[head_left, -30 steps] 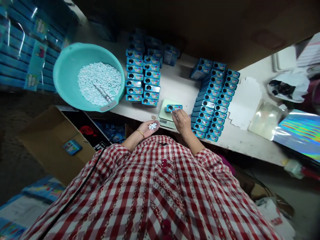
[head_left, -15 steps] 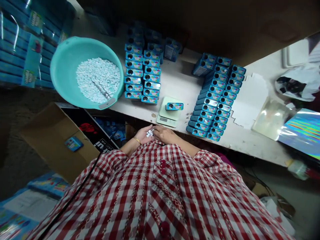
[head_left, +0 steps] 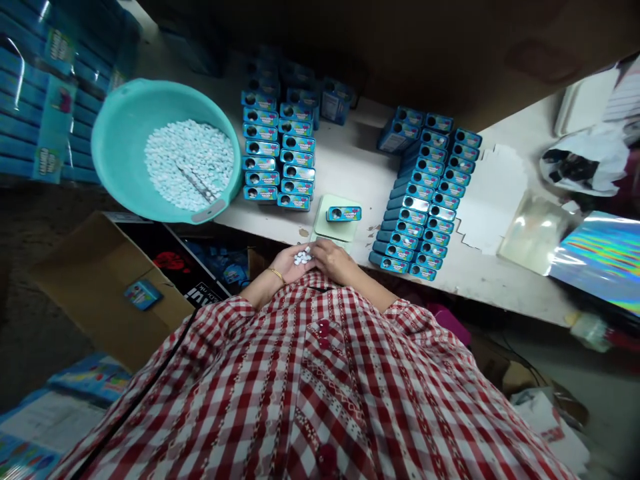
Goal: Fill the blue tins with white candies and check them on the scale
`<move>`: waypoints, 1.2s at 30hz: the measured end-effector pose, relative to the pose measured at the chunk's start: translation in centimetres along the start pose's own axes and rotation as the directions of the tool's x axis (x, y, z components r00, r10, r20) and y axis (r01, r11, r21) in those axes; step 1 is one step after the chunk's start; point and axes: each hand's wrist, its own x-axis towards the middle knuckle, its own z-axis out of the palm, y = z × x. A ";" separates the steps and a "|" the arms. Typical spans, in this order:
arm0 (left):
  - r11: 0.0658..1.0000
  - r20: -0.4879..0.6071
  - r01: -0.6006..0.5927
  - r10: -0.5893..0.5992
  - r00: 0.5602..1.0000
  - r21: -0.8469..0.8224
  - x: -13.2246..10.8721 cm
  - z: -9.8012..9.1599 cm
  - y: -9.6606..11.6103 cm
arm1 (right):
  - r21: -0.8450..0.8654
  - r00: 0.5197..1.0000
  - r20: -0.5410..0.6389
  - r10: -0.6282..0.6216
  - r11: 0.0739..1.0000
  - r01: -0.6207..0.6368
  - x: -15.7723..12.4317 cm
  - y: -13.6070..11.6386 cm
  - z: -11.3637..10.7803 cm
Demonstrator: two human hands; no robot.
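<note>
My left hand, with a bangle at the wrist, is cupped palm up just in front of the table edge and holds a small pile of white candies. Against the pile rest the bent fingers of my right hand; whether a candy is between them is too small to tell. Beyond my hands a pale green scale carries one blue tin lying on it. At the left a turquoise basin contains many white candies and a metal scoop.
Rows of blue tins stand left of the scale, and more rows stand to its right. An open cardboard box is below the basin. Wrapped blue packs are stacked at far left. Plastic sheets lie at right.
The view has shifted slightly. Both hands have risen a little toward the scale and now cover part of its front end. The candy pile in my left palm shows more fully.
</note>
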 end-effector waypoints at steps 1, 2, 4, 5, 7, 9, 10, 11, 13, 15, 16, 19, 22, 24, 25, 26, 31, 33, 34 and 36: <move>1.000 0.020 -0.025 0.026 0.999 -0.005 0.2 0.7 0.2 | 0.041 0.997 -0.070 0.016 0.999 -0.014 0.1 0.5 -0.7; 0.999 0.036 -0.050 0.050 0.998 -0.009 0.4 1.4 0.5 | 0.074 0.990 -0.142 0.029 0.997 -0.019 0.2 1.0 -1.5; 0.996 0.062 -0.084 0.085 0.994 -0.012 0.7 2.6 1.2 | 0.106 0.961 -0.272 0.050 0.994 -0.022 0.8 2.3 -3.2; 0.996 0.071 -0.093 0.093 0.993 -0.009 0.8 3.0 1.6 | 0.105 0.946 -0.316 0.064 0.994 -0.032 1.2 3.0 -3.9; 0.995 0.073 -0.098 0.098 0.992 -0.006 0.9 3.4 2.1 | 0.081 0.934 -0.346 0.092 0.994 -0.068 1.9 4.2 -5.0; 0.995 0.058 -0.096 0.097 0.994 -0.008 0.7 3.3 2.3 | 0.054 0.939 -0.327 0.107 0.994 -0.095 2.3 5.1 -5.5; 0.995 0.044 -0.096 0.097 0.994 -0.013 0.6 3.1 2.4 | 0.046 0.940 -0.323 0.110 0.994 -0.101 2.3 5.4 -5.6; 0.995 0.030 -0.096 0.096 0.995 -0.021 0.4 2.8 2.4 | 0.045 0.935 -0.337 0.113 0.994 -0.104 2.1 5.5 -5.7; 0.994 -0.001 -0.098 0.098 0.995 -0.043 0.0 2.1 2.3 | 0.061 0.903 -0.409 0.129 0.992 -0.114 1.2 5.5 -5.8; 0.992 -0.030 -0.106 0.104 0.994 -0.064 -0.6 1.2 2.2 | 0.085 0.858 -0.490 0.156 0.988 -0.132 -0.2 5.3 -5.8; 0.991 -0.041 -0.113 0.110 0.993 -0.071 -0.8 0.7 2.2 | 0.096 0.836 -0.522 0.168 0.986 -0.139 -0.8 5.2 -5.8; 0.988 -0.055 -0.136 0.132 0.990 -0.075 -1.4 -0.5 2.2 | 0.130 0.772 -0.605 0.196 0.981 -0.147 -2.4 5.1 -5.6; 0.986 -0.034 -0.151 0.149 0.988 -0.065 -1.7 -1.2 2.1 | 0.171 0.696 -0.678 0.237 0.971 -0.165 -2.9 5.1 -5.2; 0.987 -0.013 -0.150 0.149 0.989 -0.050 -1.8 -1.4 2.0 | 0.190 0.661 -0.706 0.255 0.967 -0.170 -2.7 5.0 -5.0; 0.988 -0.006 -0.150 0.149 0.989 -0.041 -1.8 -1.3 2.0 | 0.194 0.649 -0.717 0.255 0.967 -0.165 -2.6 4.9 -4.9; 0.988 -0.002 -0.152 0.152 0.988 -0.034 -1.8 -1.3 2.0 | 0.195 0.639 -0.727 0.253 0.967 -0.161 -2.5 4.9 -4.9; 0.984 -0.017 -0.178 0.178 0.984 0.000 -2.1 -1.1 2.2 | 0.190 0.651 -0.708 0.273 0.962 -0.197 -2.2 5.4 -4.8; 0.984 -0.033 -0.176 0.177 0.984 0.014 -2.1 -1.2 2.3 | 0.147 0.704 -0.663 0.252 0.967 -0.208 -2.0 6.2 -4.8; 0.984 -0.040 -0.176 0.177 0.983 0.017 -2.1 -1.2 2.4 | 0.113 0.735 -0.638 0.231 0.972 -0.208 -1.9 6.7 -4.8; 0.984 -0.052 -0.177 0.177 0.983 0.019 -2.0 -1.4 2.5 | 0.038 0.791 -0.582 0.189 0.978 -0.206 -1.5 7.5 -4.9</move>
